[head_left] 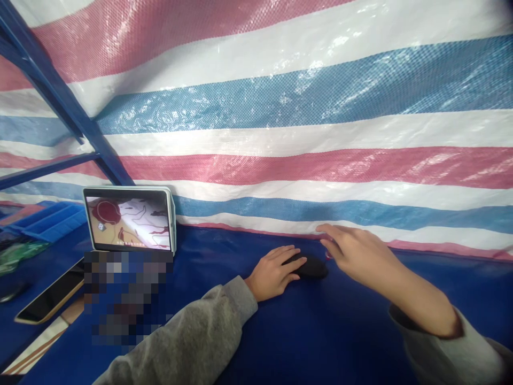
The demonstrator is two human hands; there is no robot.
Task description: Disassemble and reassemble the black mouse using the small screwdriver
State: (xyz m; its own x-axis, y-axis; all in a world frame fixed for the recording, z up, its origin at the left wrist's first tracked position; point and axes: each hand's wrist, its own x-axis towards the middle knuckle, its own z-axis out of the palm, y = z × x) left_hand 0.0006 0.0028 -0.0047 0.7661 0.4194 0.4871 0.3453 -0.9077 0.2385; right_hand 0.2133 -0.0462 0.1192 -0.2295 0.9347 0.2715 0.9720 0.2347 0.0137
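Note:
My left hand [276, 271] has its fingers apart, their tips resting on the near left end of a dark oval object [313, 267] on the blue tabletop [320, 331]. To the right, my right hand [352, 251] is raised over the table's far edge, thumb and forefinger pointing left with a gap between them and nothing seen in it. A tiny reddish thing [328, 256] shows just below its fingertips.
A tablet [128, 220] in a pale case stands at the left, showing a picture. Beside it lie a phone [52, 294] and a blue tray [52, 220]. Behind hangs a striped sheet [280, 101], with a blue frame bar [64, 96] at the left.

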